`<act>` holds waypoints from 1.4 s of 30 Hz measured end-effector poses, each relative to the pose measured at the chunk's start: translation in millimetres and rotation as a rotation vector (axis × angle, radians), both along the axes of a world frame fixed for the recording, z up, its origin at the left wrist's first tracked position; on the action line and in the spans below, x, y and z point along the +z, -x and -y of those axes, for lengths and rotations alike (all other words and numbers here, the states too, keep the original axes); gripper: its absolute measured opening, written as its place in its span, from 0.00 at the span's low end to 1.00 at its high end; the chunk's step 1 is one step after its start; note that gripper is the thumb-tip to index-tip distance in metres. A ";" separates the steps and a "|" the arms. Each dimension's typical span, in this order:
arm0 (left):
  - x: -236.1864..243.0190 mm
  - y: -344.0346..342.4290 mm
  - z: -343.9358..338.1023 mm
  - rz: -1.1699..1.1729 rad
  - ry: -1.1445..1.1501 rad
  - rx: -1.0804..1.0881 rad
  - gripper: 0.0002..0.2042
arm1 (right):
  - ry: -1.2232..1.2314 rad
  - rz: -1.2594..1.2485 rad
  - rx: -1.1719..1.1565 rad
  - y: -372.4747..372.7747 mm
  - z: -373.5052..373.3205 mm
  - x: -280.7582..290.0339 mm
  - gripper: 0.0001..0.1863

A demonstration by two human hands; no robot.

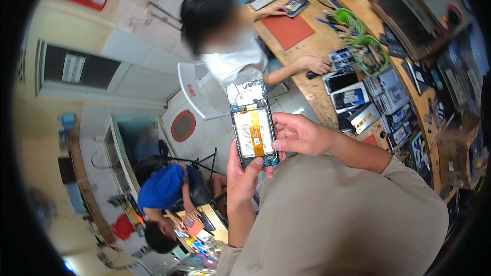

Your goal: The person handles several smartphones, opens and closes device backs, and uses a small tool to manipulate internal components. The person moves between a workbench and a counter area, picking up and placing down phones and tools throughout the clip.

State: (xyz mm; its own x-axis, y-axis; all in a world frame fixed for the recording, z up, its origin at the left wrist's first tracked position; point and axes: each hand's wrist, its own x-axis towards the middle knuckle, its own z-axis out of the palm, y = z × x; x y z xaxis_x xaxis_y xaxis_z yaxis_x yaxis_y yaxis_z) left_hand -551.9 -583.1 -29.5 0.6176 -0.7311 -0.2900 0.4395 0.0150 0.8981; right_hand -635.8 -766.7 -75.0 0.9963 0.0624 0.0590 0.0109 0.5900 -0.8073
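Observation:
An opened smartphone [251, 122] with its back cover off is held up in front of my body. Inside it, an orange ribbon cable [257, 135] runs lengthwise over a white battery [245, 135]. My left hand [241, 180] grips the phone's lower end, its thumb pressed over the bottom edge beside the ribbon. My right hand [300, 135] is closed at the phone's lower right side, thumb and fingers on its edge. Part of the fingers is hidden behind the phone.
A wooden workbench [319, 84] at the right bears phone parts, green baskets [369, 53] of tools and an orange mat [286, 31]. A person in white [235, 61] sits at it, near a white chair [197, 89]. Another person in blue [163, 186] works lower left.

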 end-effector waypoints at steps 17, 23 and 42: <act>-87.2 -129.5 -214.0 0.101 0.096 0.585 0.23 | 0.283 -0.152 0.519 -223.1 -217.0 -18.7 0.37; -90.9 -151.0 -299.7 0.336 -0.072 0.725 0.22 | 0.319 -0.113 0.675 -274.0 -304.6 -30.9 0.32; -93.0 -244.4 -379.1 0.320 -0.673 1.089 0.25 | 0.248 0.069 1.154 -448.8 -426.3 -89.7 0.30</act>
State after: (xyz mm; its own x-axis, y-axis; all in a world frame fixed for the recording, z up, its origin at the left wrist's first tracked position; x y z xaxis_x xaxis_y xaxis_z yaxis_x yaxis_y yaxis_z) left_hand -307.5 -204.0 -122.5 0.9032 0.4088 -0.1311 0.2546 -0.2642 0.9303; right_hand -187.0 -340.3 -164.7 0.3384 0.9405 -0.0300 -0.3781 0.1067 -0.9196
